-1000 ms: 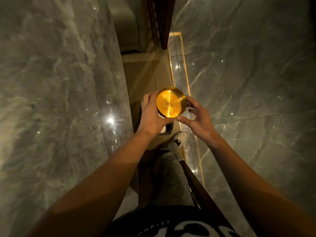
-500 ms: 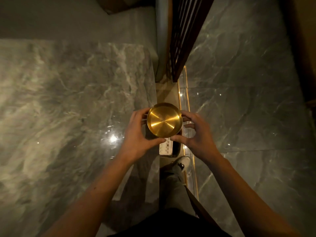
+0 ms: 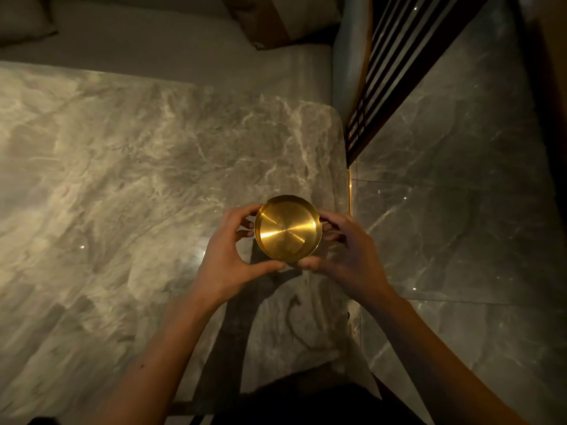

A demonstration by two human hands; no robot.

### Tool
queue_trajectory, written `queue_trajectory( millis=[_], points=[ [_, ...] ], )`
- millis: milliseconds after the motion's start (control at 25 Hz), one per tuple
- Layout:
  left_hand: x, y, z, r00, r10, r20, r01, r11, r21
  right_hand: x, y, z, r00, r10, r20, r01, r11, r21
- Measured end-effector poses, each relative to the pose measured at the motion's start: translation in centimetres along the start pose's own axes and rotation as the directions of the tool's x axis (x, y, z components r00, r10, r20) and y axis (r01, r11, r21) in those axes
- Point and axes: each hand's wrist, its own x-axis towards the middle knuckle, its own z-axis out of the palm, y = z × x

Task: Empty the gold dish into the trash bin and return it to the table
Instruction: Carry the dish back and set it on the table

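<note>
Two hands, left (image 3: 228, 259) and right (image 3: 349, 259), grip gold dish (image 3: 287, 228) over grey marble table (image 3: 122, 179); marble floor (image 3: 460, 210) beside.

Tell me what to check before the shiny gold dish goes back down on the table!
1. Round gold metal dish is empty: ok, only bare shiny metal shows inside.
2. Both hands hold it: ok, left hand and right hand pinch the rim from opposite sides.
3. Dish is level: ok, its opening faces up.
4. Dish is over the grey marble table: ok, though near the right edge.
5. Landing spot is free: ok, only bare marble shows around the dish; right under it is hidden.
6. Dish already touches the table: cannot tell from this view.
</note>
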Motion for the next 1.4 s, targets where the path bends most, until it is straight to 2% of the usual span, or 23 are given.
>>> queue_trajectory(
  millis=[200, 360, 480, 720, 840, 1080, 1240, 1400],
  points=[
    [-1.9, -0.6, -1.6, 1.000, -0.003, -0.006, 0.003, 1.000, 0.013, -0.6, -1.6, 1.1, 0.999, 0.016, 0.032, -0.015, 1.000, -0.027],
    [-3.3, 0.3, -1.0, 0.999, 0.018, -0.046, -0.017, 1.000, 0.022, -1.5, -1.7, 0.4, 0.996, -0.073, 0.052, 0.072, 0.997, 0.019],
    [-4.8, 1.0, -0.5, 0.996, -0.006, -0.091, 0.008, 1.000, 0.025, -2.1, -2.1, 0.0, 0.996, -0.029, 0.089, 0.020, 0.995, 0.095],
    [-8.3, 1.1, -1.4, 0.991, 0.004, -0.133, 0.004, 0.998, 0.057, -3.9, -2.6, 1.3, 0.980, -0.071, 0.188, 0.053, 0.993, 0.102],
    [-9.3, 0.5, -3.4, 0.990, 0.020, -0.142, -0.013, 0.999, 0.051, -4.3, -3.9, 3.2, 0.980, -0.059, 0.189, 0.043, 0.995, 0.087],
    [-8.7, -3.2, -11.5, 0.992, 0.026, -0.123, -0.023, 0.999, 0.027, -2.5, -8.6, 10.7, 0.988, -0.048, 0.146, 0.046, 0.999, 0.018],
    [-7.8, -7.4, -20.3, 0.997, 0.044, -0.067, -0.043, 0.999, 0.027, -0.9, -13.0, 18.9, 0.998, -0.017, 0.064, 0.016, 1.000, 0.006],
    [-8.4, -9.4, -28.2, 0.995, 0.058, -0.083, -0.055, 0.998, 0.030, 0.7, -17.6, 25.9, 0.999, -0.010, 0.049, 0.011, 1.000, -0.011]
  ],
)
